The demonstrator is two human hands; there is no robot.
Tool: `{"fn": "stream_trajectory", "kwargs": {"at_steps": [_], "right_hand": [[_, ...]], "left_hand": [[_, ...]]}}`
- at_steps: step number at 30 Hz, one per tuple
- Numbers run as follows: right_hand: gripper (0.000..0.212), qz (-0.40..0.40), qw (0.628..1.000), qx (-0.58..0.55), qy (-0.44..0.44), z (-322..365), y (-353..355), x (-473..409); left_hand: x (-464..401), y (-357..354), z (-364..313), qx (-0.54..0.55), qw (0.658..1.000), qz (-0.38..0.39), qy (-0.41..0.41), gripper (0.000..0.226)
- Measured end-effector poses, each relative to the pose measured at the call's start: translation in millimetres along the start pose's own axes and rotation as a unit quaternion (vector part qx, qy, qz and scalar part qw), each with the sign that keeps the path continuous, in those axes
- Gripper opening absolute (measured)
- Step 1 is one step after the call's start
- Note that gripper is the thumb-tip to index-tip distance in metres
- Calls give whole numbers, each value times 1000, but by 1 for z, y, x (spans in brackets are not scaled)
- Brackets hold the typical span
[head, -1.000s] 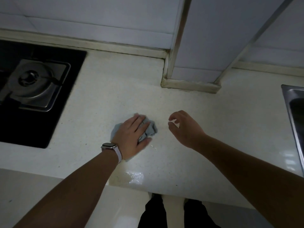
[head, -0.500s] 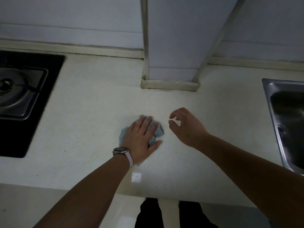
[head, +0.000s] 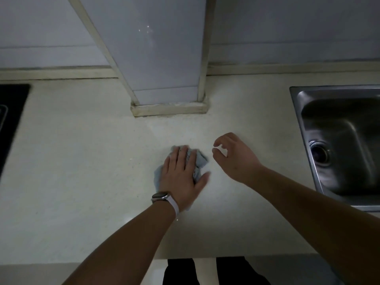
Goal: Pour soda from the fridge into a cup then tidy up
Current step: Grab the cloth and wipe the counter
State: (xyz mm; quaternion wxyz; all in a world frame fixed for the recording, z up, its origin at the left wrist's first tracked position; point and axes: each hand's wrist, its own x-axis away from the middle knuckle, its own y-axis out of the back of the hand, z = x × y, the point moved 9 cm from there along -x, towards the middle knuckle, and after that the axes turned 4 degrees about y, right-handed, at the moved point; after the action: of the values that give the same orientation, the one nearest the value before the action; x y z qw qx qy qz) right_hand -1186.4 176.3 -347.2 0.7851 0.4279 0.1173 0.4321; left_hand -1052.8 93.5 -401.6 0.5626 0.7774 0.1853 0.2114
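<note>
Pressing flat on a crumpled blue-grey cloth (head: 200, 161) at frame centre, left hand (head: 182, 175) with fingers spread and extended, palm down, not clenching. Hovering just right of the cloth, right hand (head: 234, 159) with fingers loosely curled, thumb and forefinger apart, holding nothing. Lying on the pale countertop (head: 82, 161), below a tiled column (head: 164, 58) at upper centre. Showing at the right edge, a steel sink (head: 337, 140); at the left edge, a black hob (head: 10, 112). Wearing a watch (head: 161, 197) on the left wrist.
</note>
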Motion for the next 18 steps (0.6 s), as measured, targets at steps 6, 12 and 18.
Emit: {"fn": "stream_trajectory", "kwargs": {"at_steps": [6, 12, 18], "right_hand": [[22, -15, 1000, 3, -5, -22, 18, 1], [22, -13, 1000, 15, -16, -34, 25, 2], [22, -16, 1000, 22, -9, -24, 25, -1]], "left_hand": [[-22, -7, -36, 5, 999, 4, -39, 77], [-46, -11, -48, -4, 998, -4, -64, 77], [-65, 0, -26, -29, 998, -32, -54, 66]]}}
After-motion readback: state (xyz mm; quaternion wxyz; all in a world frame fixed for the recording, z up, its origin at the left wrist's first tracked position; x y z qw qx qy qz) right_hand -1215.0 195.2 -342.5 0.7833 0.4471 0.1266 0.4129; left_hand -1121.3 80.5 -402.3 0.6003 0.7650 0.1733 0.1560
